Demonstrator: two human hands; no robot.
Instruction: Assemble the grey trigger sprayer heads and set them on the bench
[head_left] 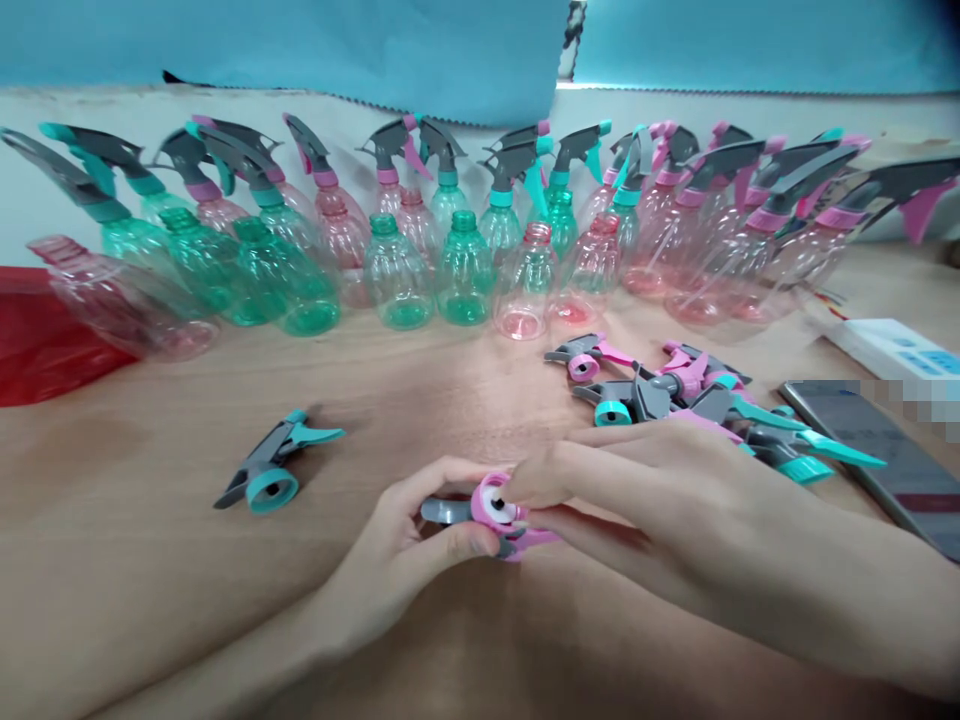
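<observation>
My left hand (427, 545) is closed around a grey and pink trigger spray head (491, 510), its pink collar turned up towards me. A white insert with a dark centre shows inside the collar. My right hand (622, 490) has its fingertips pinched together at the collar's right edge; what they hold, if anything, is hidden. On the table to the left lies a grey and teal spray head (274, 465). Beyond my right hand lies a pile of loose pink and teal spray heads (660, 390), partly covered by that hand.
Behind, green bottles (465, 275) and pink bottles (525, 290) stand in rows, several with spray heads fitted. A red bag (52, 340) lies at the left. At the right are a phone (877, 450) and a white box (900, 345). Blue cloth (300, 50) hangs at the back.
</observation>
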